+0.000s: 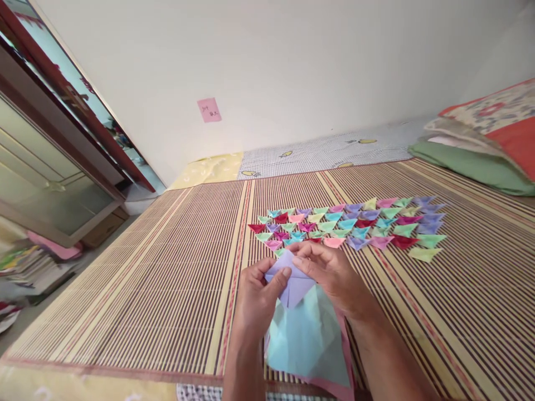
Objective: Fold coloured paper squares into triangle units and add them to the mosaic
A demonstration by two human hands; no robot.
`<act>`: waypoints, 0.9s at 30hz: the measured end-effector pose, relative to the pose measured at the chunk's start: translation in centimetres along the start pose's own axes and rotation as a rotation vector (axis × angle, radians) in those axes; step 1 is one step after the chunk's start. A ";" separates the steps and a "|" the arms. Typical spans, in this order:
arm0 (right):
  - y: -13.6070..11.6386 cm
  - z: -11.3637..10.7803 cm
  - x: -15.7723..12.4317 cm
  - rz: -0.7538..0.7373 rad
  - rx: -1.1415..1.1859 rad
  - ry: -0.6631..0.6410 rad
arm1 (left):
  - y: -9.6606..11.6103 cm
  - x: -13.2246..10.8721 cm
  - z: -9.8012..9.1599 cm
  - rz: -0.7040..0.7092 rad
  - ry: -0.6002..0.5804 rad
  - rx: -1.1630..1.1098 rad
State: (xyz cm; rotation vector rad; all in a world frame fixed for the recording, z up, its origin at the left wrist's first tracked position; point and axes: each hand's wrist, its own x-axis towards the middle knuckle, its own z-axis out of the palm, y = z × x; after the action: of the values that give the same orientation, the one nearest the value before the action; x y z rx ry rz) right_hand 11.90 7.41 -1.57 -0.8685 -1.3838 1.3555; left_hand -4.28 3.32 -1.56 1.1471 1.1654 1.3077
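Between my hands is a sheet of purple origami paper (295, 289) with crease lines across it, one corner pointing toward me. My left hand (259, 287) pinches its left side, thumb on top. On the upper right side, my right hand (324, 270) grips the paper with thumb and fingers closed. Beneath it lies light blue paper (307, 340) over a pink sheet (348, 356) on the mat. Just beyond my hands, several rows of small folded paper boats (334, 225) in many colours stand close together.
A striped bamboo mat (167, 289) covers the bed. At the right lie a green folded cloth (472, 167) and a red floral pillow (505, 122). A pink note (209, 110) is stuck on the wall. Stacked books (29, 264) and a door (50, 172) are at the left.
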 end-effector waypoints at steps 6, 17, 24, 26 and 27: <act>-0.3 0.1 -0.2 0.001 -0.013 -0.010 | 0.1 -0.1 0.2 0.022 0.038 0.008; -1.1 0.5 -0.6 -0.120 -0.149 0.005 | -0.3 -0.1 0.2 0.017 0.093 -0.011; -1.5 0.0 -0.8 -0.089 -0.050 -0.071 | 0.5 -0.4 0.4 0.027 0.051 -0.060; -1.6 -0.1 -0.8 -0.068 -0.022 -0.083 | 0.6 -0.5 0.4 0.029 0.043 -0.067; -1.7 -0.1 -0.8 -0.060 -0.013 -0.086 | 0.6 -0.5 0.4 0.036 0.039 -0.064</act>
State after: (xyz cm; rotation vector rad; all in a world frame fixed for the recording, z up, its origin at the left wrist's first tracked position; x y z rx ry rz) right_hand 12.49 6.45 -0.02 -0.7785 -1.4746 1.3524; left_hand -3.86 2.83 -0.94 1.1056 1.1274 1.3904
